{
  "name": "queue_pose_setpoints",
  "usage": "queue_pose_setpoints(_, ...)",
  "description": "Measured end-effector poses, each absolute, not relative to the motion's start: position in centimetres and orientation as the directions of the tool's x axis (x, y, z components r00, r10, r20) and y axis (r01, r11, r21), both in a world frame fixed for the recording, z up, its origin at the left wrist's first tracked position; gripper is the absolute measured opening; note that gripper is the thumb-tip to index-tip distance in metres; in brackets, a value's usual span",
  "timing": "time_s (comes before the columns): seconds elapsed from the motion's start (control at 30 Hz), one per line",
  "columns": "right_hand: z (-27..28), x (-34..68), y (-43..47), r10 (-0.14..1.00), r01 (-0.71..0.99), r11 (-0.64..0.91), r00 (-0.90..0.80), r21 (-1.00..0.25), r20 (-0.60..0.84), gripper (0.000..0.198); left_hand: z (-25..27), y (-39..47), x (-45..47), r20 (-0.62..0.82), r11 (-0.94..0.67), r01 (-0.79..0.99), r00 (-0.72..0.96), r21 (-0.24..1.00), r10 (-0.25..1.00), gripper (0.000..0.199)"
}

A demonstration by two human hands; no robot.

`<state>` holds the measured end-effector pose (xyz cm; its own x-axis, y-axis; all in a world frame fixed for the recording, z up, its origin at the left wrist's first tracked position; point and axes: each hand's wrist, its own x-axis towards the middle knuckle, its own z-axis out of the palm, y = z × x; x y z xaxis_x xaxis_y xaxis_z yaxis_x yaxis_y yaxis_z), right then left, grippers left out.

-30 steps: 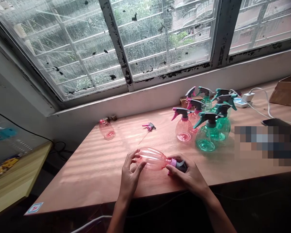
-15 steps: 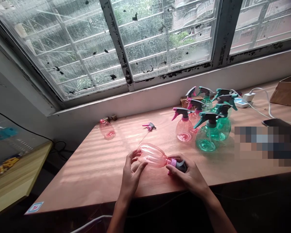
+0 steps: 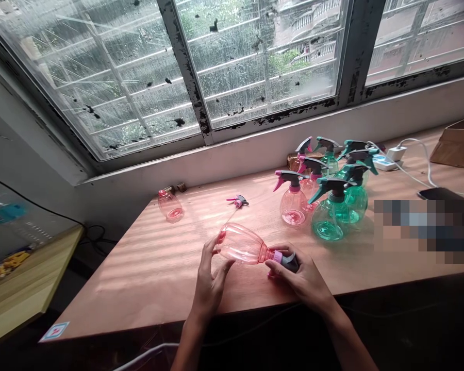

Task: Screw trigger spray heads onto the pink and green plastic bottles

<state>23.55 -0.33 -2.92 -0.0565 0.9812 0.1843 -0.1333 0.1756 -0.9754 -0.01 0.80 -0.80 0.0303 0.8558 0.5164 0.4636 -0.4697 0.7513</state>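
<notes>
Held on its side above the table is a clear pink spray bottle (image 3: 243, 245), its neck toward the right. My left hand (image 3: 209, 275) grips the bottle's base end between thumb and fingers. The fingers of my right hand (image 3: 302, 278) close around the grey-and-pink trigger spray head (image 3: 288, 261), which sits at the bottle's neck. Whether its thread is fully seated cannot be made out. Farther back lies a loose pink-and-grey spray head (image 3: 238, 201) with its thin tube pointing toward me. An open pink bottle (image 3: 170, 207) without a head stands at the left rear.
Several assembled spray bottles, pink (image 3: 293, 206) and green (image 3: 330, 220), stand together at the right. Beyond them are a white power strip (image 3: 384, 162) with cables, a dark phone (image 3: 441, 195) and a cardboard box (image 3: 457, 144). The wooden table (image 3: 139, 281) ends close to my forearms.
The pink bottle has turned slightly about its length and its base end has risen a little. Both hands keep nearly the same places and grips.
</notes>
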Motion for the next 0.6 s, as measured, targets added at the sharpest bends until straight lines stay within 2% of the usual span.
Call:
queue_pose_setpoints(0.13,-2.92,23.59,-0.31,0.992,-0.282,0.114,-0.013,-0.953,0.122,0.048,-1.09,0.78,0.08,0.590,-0.529,0.520,0.057,0.671,0.805,0.049)
queue_pose_setpoints(0.27,-2.97,23.64,-0.25,0.993,-0.306,0.102,-0.019,-0.947,0.113,0.046,-1.14,0.64,0.00,0.538,-0.544,0.421,0.147,0.726,0.830,0.055)
queue_pose_setpoints(0.37,-2.98,23.49,-0.25,0.994,-0.296,0.094,-0.022,-0.950,0.105,0.047,-1.16,0.72,-0.12,0.525,-0.528,0.387,0.122,0.756,0.842,0.053)
queue_pose_setpoints(0.5,-2.96,23.34,-0.27,0.990,-0.232,0.140,0.026,-0.962,0.138,0.050,-1.21,0.93,-0.05,0.548,-0.500,0.518,0.069,0.694,0.833,0.047)
queue_pose_setpoints(0.6,-3.02,23.47,-0.21,0.992,-0.260,0.123,0.056,-0.958,0.112,0.052,-1.29,1.00,0.12,0.601,-0.525,0.589,0.081,0.615,0.795,0.051)
